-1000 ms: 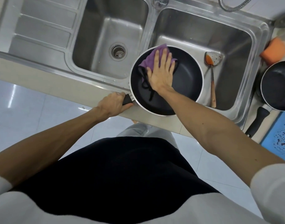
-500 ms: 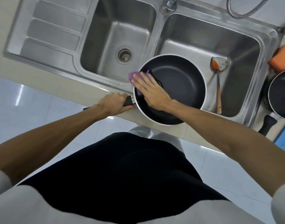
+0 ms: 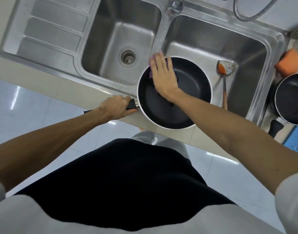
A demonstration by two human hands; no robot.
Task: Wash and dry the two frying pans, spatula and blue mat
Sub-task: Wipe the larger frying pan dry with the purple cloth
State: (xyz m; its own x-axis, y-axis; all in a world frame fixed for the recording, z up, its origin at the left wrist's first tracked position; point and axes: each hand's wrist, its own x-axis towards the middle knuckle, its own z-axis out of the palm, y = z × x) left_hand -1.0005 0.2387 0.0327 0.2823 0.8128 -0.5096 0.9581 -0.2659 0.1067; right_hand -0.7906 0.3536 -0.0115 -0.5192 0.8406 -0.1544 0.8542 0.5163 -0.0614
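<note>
Over the right basin of the sink (image 3: pixel 163 36), at the counter's front edge, the large frying pan (image 3: pixel 187 105) is being wiped. Its handle is gripped by the curled fingers of the left hand (image 3: pixel 116 107). The right hand (image 3: pixel 163 76) is laid flat, fingers straight, pressing the purple cloth (image 3: pixel 151 72) to the far-left wall. The pan is best kept braced and the cloth swept round the whole wall and rim.

The second frying pan (image 3: pixel 291 98) and blue mat (image 3: pixel 296 144) are cut off at the counter's right edge. The spatula (image 3: pixel 225 78) lies in the basin, its handle end lost at the forearm. Most of the cloth is hidden, and whether it is wet or dry cannot be told.
</note>
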